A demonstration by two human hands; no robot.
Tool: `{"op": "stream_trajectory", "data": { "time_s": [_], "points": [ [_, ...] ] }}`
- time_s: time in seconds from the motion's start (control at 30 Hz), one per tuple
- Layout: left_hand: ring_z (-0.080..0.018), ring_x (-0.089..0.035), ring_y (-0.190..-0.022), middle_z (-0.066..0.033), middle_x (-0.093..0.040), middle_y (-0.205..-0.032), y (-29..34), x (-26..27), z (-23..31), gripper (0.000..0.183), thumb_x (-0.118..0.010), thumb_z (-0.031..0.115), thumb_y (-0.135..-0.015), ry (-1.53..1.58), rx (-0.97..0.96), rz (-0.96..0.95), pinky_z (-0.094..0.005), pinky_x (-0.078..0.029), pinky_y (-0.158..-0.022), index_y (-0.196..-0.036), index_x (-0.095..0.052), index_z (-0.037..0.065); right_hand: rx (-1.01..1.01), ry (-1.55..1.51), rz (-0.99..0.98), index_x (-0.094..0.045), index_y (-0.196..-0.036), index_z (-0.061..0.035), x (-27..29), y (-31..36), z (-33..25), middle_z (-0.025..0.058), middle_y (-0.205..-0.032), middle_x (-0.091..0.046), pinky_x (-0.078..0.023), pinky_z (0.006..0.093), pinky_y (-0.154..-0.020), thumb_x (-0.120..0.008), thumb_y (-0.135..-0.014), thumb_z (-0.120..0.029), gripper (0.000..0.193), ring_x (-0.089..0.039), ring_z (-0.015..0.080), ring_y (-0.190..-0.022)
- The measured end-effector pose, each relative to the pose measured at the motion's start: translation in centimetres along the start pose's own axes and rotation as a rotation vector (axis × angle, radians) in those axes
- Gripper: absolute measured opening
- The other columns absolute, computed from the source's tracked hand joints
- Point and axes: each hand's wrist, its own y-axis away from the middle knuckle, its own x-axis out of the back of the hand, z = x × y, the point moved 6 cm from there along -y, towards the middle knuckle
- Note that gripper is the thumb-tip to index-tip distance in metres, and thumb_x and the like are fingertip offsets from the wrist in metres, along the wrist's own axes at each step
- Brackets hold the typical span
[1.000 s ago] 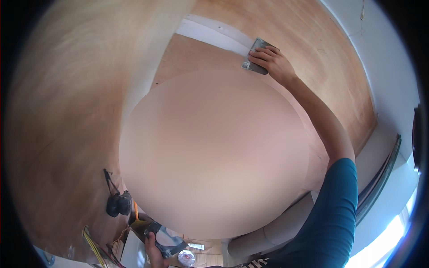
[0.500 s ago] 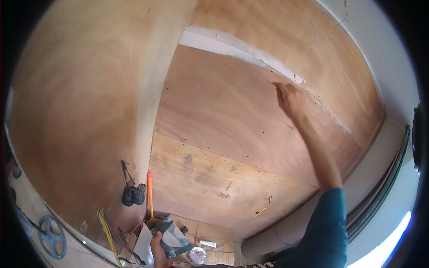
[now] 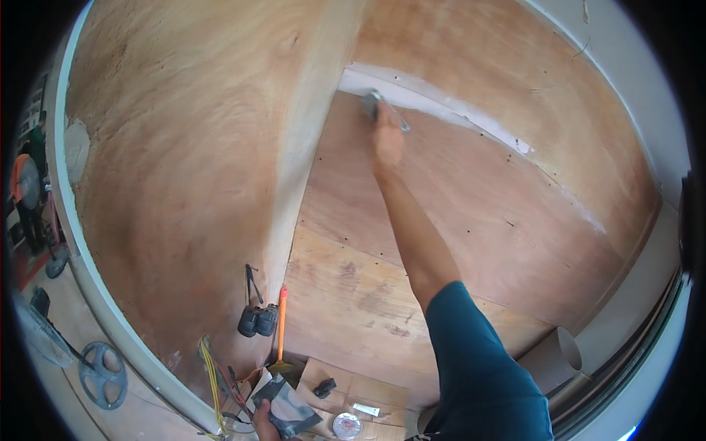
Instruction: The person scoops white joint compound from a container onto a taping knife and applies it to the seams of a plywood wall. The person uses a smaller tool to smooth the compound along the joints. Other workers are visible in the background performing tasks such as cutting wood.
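Note:
My right hand (image 3: 387, 143) reaches up to the plywood wall (image 3: 412, 169) and is closed on a scraper (image 3: 373, 103), blurred by motion. The scraper lies at the left end of a white filler strip (image 3: 434, 110) smeared along the seam between panels. Low in the view, my left hand (image 3: 265, 422) grips the edge of a flat dark-grey sheet (image 3: 290, 408) with pale filler smeared across it. Only part of that hand shows; the lower edge of the picture cuts it off.
Black binoculars (image 3: 257, 320) hang on the left wall beside an orange-handled tool (image 3: 282, 323). Yellow wires (image 3: 212, 375) dangle below. Flattened cardboard (image 3: 382, 397) bears a white tube (image 3: 365, 409) and a round disc-like item (image 3: 347, 425). A large roll (image 3: 555, 356) lies right; a fan (image 3: 44, 334) stands far left.
My right hand has swept left along the seam to the left end of the white strip, and its scraper now shows. The view has shifted; my left hand still holds the sheet.

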Motion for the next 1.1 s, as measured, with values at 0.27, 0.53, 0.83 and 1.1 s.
{"op": "stream_trajectory", "data": {
  "time_s": [0.27, 0.53, 0.83, 1.1],
  "points": [
    [-0.0254, -0.059, -0.117, -0.0101, -0.061, -0.127, 0.8, 0.7, -1.0, 0.046, -0.052, 0.035, -0.101, -0.036, 0.046, -0.032, -0.0420, -0.050, -0.098, -0.135, -0.053, 0.004, 0.125, -0.024, -0.207, -0.062, -0.122, -0.0044, -0.4, 0.0, -4.2, 0.0183, -0.120, -0.065, -0.045, 0.0447, -0.100, -0.048, -0.088, 0.001, 0.037, -0.057, 0.0345, -0.119],
    [-0.0231, -0.065, -0.109, -0.0130, -0.065, -0.122, -0.1, -11.3, 2.2, 0.047, -0.051, 0.035, -0.103, -0.066, -0.005, -0.475, -0.0381, -0.051, -0.096, -0.130, -0.054, -0.003, -0.134, -0.784, -0.550, -0.056, -0.101, -0.0045, 17.6, 13.9, -3.4, 0.0145, -0.109, -0.072, -0.054, 0.0439, -0.081, -0.064, -0.076, 0.006, 0.029, -0.068, 0.0366, -0.102],
    [-0.0149, -0.067, -0.099, -0.0093, -0.067, -0.113, 1.4, -23.7, 3.8, 0.042, -0.051, 0.033, -0.104, -0.216, -0.052, -0.761, -0.0297, -0.054, -0.087, -0.122, -0.059, -0.004, 0.468, -0.592, -0.876, -0.071, -0.107, -0.0132, 33.0, 19.8, -7.3, 0.0036, -0.121, -0.068, -0.045, 0.0452, -0.105, -0.068, -0.077, -0.013, 0.030, -0.062, 0.0262, -0.118],
    [-0.0159, -0.066, -0.099, -0.0097, -0.068, -0.112, 2.3, -23.0, 3.4, 0.039, -0.052, 0.031, -0.103, -0.443, -0.130, -0.833, -0.0293, -0.053, -0.086, -0.120, -0.060, -0.004, 0.655, -0.576, -0.847, -0.072, -0.103, -0.0164, 34.6, 20.2, -9.0, 0.0002, -0.118, -0.069, -0.045, 0.0427, -0.106, -0.065, -0.074, -0.015, 0.030, -0.061, 0.0200, -0.119]
  ]
}}
